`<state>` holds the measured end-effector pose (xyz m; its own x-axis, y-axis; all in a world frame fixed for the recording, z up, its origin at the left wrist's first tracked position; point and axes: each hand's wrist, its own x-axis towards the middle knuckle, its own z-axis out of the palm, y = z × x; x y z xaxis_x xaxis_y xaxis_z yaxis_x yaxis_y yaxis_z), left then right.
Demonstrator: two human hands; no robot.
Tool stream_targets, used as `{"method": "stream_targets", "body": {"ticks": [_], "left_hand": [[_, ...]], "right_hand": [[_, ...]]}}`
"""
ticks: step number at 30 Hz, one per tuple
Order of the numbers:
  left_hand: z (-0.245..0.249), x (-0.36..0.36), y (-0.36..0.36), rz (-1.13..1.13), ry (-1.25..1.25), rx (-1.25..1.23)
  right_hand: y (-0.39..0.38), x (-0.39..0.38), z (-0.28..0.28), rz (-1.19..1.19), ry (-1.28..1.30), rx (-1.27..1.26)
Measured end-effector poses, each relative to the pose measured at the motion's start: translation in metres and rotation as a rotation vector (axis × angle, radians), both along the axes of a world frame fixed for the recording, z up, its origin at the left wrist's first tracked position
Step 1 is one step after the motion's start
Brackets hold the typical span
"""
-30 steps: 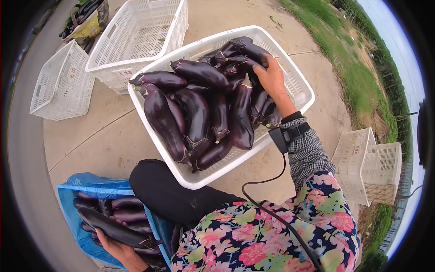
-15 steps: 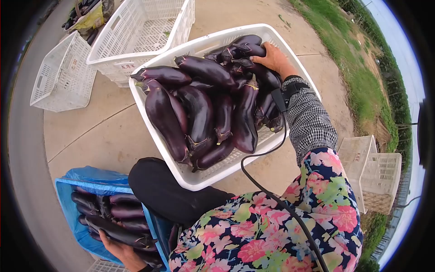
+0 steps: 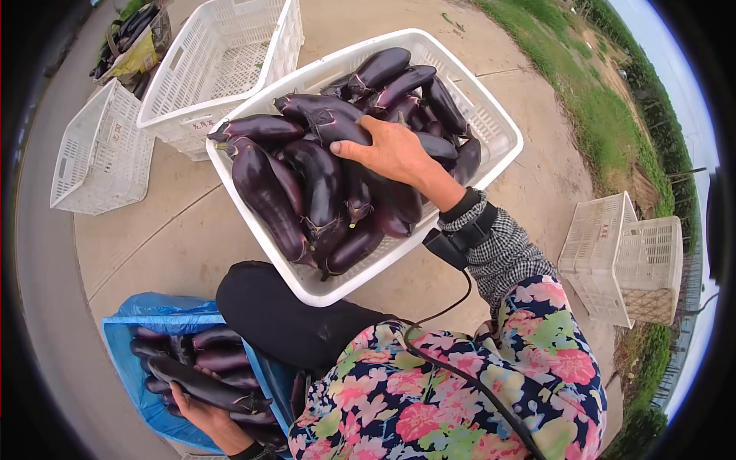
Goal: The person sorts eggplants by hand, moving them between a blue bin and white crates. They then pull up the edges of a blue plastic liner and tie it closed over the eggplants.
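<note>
A white plastic crate (image 3: 502, 119) full of dark purple eggplants stands before me. Over its middle, my right hand (image 3: 395, 153) is closed round an eggplant (image 3: 326, 126), its stem end pointing to the upper left and its other end hidden under the palm. Down at the lower left, my left hand (image 3: 207, 418) wraps round a long eggplant (image 3: 218, 395) that lies atop others in a crate with a blue plastic liner (image 3: 123, 345). Fingertips show past that eggplant's far side.
A white crate (image 3: 199, 115) with a bare mesh floor stands beyond, next to a smaller one (image 3: 100, 153). Behind them a yellow bag (image 3: 138, 57) sits by more eggplants. More white crates (image 3: 613, 261) stand at right. A black cable (image 3: 452, 307) runs from my right wrist.
My right hand has moved from the crate's far right corner toward its middle, with an eggplant in it. Eggplants at the far side show more. My left hand keeps its hold.
</note>
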<state>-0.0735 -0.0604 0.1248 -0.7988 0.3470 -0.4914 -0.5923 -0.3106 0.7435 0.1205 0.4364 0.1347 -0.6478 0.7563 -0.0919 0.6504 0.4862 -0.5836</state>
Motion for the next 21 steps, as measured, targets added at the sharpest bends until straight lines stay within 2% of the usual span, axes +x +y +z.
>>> {"method": "stream_targets", "body": {"ticks": [2, 3, 4, 6, 9, 10, 12, 15, 18, 21], "left_hand": [[0.005, -0.005, 0.008, -0.014, 0.039, -0.016], [0.011, -0.003, 0.013, -0.003, 0.055, -0.041], [0.011, -0.005, 0.013, -0.005, 0.058, -0.039], [0.01, -0.004, 0.001, 0.01, 0.045, -0.086], [-0.007, -0.005, -0.024, 0.033, 0.045, -0.109], [-0.012, -0.004, -0.029, 0.056, 0.054, -0.145], [-0.017, -0.001, -0.03, 0.101, 0.011, -0.157], [-0.021, 0.0, -0.034, 0.159, -0.057, -0.187], [-0.019, 0.0, -0.034, 0.148, -0.048, -0.249], [-0.011, -0.002, -0.02, 0.256, -0.11, -0.328]], "right_hand": [[-0.003, -0.016, -0.028, 0.046, 0.077, -0.052], [-0.006, -0.018, -0.024, 0.109, 0.059, -0.12], [-0.005, -0.016, -0.025, 0.186, 0.113, -0.066], [0.003, -0.002, -0.016, 0.168, 0.324, -0.085], [0.07, 0.034, -0.02, -0.115, 0.393, 0.045], [0.103, 0.049, -0.034, -0.226, 0.33, 0.121], [0.167, 0.086, -0.06, -0.395, -0.045, 0.239], [0.219, 0.125, -0.113, -0.507, -0.159, 0.283], [0.232, 0.128, -0.142, -0.455, -0.315, 0.26], [0.243, 0.122, -0.154, -0.319, -0.399, 0.212]]}}
